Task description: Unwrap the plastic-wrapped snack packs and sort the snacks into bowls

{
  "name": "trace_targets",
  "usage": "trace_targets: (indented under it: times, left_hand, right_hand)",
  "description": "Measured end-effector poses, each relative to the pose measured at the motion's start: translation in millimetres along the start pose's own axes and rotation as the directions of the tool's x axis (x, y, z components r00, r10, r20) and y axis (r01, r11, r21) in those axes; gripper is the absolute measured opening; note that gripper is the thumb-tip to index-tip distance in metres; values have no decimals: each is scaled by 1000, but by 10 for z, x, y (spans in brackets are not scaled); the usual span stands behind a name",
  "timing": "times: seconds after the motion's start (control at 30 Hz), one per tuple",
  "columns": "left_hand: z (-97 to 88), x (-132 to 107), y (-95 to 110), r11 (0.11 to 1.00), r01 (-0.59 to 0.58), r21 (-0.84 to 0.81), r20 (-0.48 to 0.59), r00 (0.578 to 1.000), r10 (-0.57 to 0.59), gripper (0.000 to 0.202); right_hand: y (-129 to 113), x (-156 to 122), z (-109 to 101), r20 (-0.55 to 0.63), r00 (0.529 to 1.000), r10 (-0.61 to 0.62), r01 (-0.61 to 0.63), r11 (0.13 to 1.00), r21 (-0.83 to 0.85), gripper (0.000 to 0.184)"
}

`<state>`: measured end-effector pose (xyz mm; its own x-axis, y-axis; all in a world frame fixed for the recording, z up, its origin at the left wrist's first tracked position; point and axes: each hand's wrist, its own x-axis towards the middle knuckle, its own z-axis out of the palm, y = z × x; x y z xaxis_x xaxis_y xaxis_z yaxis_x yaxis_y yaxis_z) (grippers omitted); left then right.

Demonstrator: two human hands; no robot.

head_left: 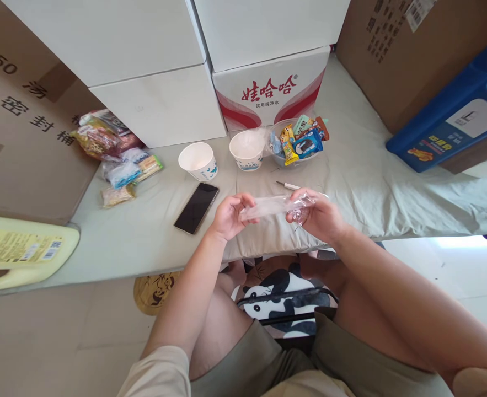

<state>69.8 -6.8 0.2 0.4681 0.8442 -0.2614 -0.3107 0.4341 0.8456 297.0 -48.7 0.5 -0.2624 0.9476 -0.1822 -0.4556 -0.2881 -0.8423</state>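
Between my two hands stretches a clear plastic wrapper [268, 206], held above the front edge of the cloth-covered surface. My left hand [231, 216] pinches its left end with curled fingers. At the other end, my right hand [318, 216] is closed on the crumpled part. Just behind the hands lies a slim white pen-like tool [289, 186] with a dark pointed tip. A black phone [196, 208] rests left of my left hand. Farther back stand two white paper cups, the left cup [198, 161] and the right cup [246, 151], beside a clear bowl [299, 161] of wrapped snacks.
Packaged snacks [121, 165] pile up at the left against a cardboard box [32, 127]. White drawers [156, 105] and a white-and-red carton [273, 91] line the back. A yellow jug [28, 248] is at left, a blue bottle [454, 110] at right. A panda-print stool [284, 298] sits below.
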Motion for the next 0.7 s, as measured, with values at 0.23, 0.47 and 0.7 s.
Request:
trace_targets:
  times: [0.23,0.47,0.7]
  left_hand:
    - [-101,98,-71,873,-97,477,-43,990,134,28]
    - [-12,131,-226,744,-235,625,-136,906,401,32]
    - [151,159,-228,818,-191,543,1,974,226,40]
  right_hand:
    - [75,21,-29,-174,983,-49,-30,906,-422,39]
    - [82,0,33,-227,909,-351,25,588,-808,20]
    - [272,74,173,28,996,-84,87,984,-153,28]
